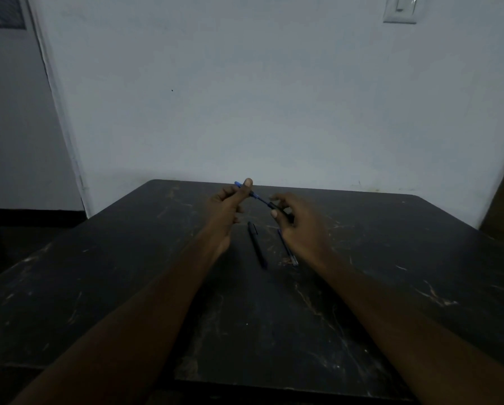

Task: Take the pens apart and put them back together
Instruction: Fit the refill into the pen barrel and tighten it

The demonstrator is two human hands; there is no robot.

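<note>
Dark table is showing pale scratches and scuffs all over its top. Black pen is lying on it near the middle, and a slimmer blue-ended pen is lying just beside it on the right, roughly parallel, not touching

blue pen: bright blue barrel, black piece at its lower-right end
black pen: plain black all over
thin pen: dark barrel, blue lower end
table: black, streaked with pale tan scratches
wall: plain pale grey-white
switch plate: white, upper right of the frame
</note>
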